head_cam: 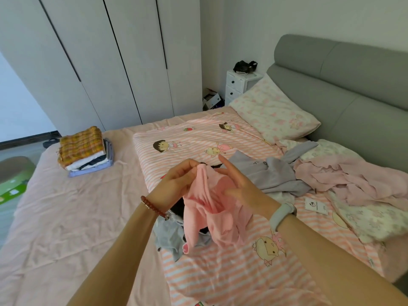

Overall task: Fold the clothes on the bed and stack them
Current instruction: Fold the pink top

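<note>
Here, at the centre of the frame, two hands hold one pink garment [212,208] up above the bed [66,217]. The left hand [180,177] pinches the garment's top between curled fingers and thumb. The right hand [240,188] has its fingers mostly straight and spread, the index pointing up, the thumb and palm against the cloth; whether it grips cannot be told. The garment hangs down over a small heap of grey and dark clothes [170,235]. One folded stack [85,151] sits at the left of the frame, a plaid piece on top. One grey garment [273,175] and one loose pink garment [353,182] lie at the right. Two pillows show near the headboard [353,80].
</note>
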### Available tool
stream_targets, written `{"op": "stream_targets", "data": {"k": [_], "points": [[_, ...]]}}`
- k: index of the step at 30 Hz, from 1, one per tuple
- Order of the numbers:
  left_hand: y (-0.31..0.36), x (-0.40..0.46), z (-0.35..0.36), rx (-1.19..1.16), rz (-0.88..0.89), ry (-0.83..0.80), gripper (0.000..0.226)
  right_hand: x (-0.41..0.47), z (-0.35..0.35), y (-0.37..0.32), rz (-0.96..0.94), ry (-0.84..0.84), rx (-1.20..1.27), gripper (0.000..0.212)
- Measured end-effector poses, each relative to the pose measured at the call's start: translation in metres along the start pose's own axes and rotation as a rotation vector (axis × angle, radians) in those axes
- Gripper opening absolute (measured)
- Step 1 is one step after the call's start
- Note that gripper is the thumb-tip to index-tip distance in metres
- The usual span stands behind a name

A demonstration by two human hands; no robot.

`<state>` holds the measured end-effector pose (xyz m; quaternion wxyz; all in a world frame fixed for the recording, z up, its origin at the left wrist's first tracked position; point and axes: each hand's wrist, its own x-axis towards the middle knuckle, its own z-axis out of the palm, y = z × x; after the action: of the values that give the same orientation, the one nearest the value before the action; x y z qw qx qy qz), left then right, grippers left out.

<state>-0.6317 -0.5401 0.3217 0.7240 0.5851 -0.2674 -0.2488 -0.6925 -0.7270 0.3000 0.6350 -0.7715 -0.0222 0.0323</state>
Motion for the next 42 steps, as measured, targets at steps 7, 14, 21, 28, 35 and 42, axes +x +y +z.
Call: {"op": "stream_targets", "data": {"k": [7, 14, 21, 28, 35, 42], "points": [[0.000, -0.001, -0.022, 0.355, 0.048, 0.221, 0.018, 0.011, 0.007, -0.015, -0.064, 0.037, -0.463, 0.022], [-0.036, 0.003, -0.014, 1.195, 0.003, 0.051, 0.053, -0.010, -0.039, -0.022, 0.239, 0.450, 0.098, 0.020], [-0.058, 0.008, -0.004, 1.574, -0.176, -0.004, 0.021, -0.047, -0.054, -0.013, 0.202, 0.856, 0.553, 0.017], [-0.051, -0.015, 0.002, 1.582, -0.330, 0.022, 0.015, -0.088, -0.070, 0.010, 0.427, 0.964, 0.245, 0.019], [-0.015, -0.061, 0.044, 0.988, -0.230, 0.237, 0.021, -0.156, -0.074, -0.001, 0.145, 0.917, 0.342, 0.013], [0.040, -0.085, 0.095, 1.224, -0.107, 0.544, 0.032, -0.197, -0.077, -0.037, -0.165, 0.988, -0.051, 0.018]]}}
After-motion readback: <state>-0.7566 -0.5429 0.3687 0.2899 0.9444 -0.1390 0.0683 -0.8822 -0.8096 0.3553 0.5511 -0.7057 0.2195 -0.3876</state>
